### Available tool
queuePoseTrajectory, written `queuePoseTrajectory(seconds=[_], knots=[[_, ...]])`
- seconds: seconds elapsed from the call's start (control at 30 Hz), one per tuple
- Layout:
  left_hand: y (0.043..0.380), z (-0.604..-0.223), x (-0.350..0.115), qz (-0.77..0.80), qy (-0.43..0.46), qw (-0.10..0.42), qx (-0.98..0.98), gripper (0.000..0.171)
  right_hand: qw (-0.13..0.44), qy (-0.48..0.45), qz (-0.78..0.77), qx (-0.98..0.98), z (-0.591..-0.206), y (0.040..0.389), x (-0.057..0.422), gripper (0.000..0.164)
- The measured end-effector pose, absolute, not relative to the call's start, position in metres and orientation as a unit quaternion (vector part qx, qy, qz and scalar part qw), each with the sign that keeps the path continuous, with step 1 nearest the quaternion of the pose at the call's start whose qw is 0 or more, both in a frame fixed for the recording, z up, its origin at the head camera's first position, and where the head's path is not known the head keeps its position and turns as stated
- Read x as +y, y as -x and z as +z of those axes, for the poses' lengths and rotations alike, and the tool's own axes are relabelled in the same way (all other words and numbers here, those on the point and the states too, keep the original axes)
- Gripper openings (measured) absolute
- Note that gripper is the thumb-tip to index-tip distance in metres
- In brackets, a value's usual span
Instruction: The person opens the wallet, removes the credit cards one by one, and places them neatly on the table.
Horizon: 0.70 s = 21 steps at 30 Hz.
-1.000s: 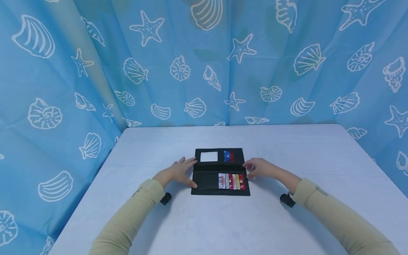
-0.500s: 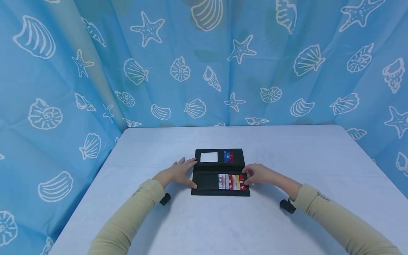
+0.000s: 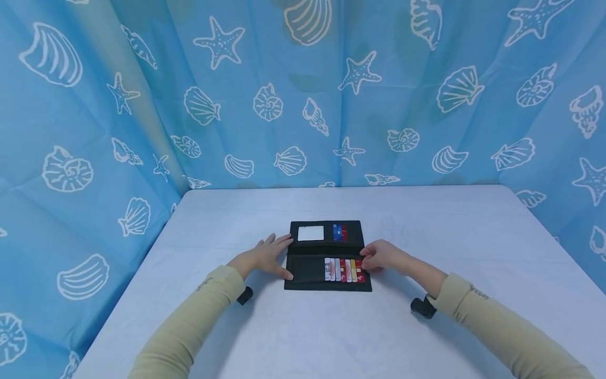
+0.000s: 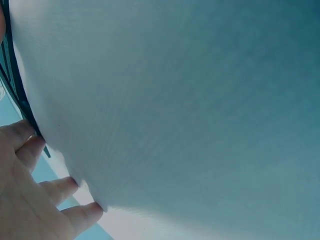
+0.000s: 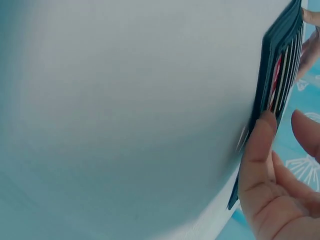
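Note:
A black long wallet [image 3: 305,269] lies spread flat on the table. Colourful cards [image 3: 349,270] stand in a row of slots in its near half, a red one at the right end. In the far half are a white panel [image 3: 310,233] and a few blue and red cards [image 3: 339,232]. My left hand [image 3: 265,258] rests at the wallet's left edge, fingers spread and thumb on the near corner. My right hand [image 3: 385,255] is at the right edge. In the right wrist view one digit [image 5: 260,145] touches the wallet beside a red card [image 5: 274,82]; another finger stays apart.
The wallet lies on a white table [image 3: 331,331]. A blue curtain [image 3: 265,137] with white shells and starfish hangs behind and to the sides. A black wrist device [image 3: 423,308] sits under the right wrist, another [image 3: 245,295] under the left.
My right hand has shifted slightly left over the wallet's right edge, its fingertips now by the last red card. My left hand and the wallet stay in place.

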<state>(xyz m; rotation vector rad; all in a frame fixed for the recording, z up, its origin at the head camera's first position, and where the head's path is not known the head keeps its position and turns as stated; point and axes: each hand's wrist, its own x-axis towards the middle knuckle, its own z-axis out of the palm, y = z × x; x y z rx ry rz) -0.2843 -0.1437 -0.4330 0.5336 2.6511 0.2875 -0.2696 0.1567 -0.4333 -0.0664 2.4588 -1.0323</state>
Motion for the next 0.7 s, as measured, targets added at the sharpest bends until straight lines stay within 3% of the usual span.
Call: queuePoseTrajectory(seconds=[0.47, 0.7], knots=[[0.286, -0.434, -0.143, 0.096, -0.192, 0.214, 0.953, 0.1, 0.296, -0.08, -0.551, 0.776, -0.427, 0.263, 0.163, 0.048], [0.286, -0.434, -0.142, 0.095, -0.19, 0.215, 0.953, 0.1, 0.293, -0.088, -0.605, 0.735, -0.422, 0.26, 0.165, 0.052]])
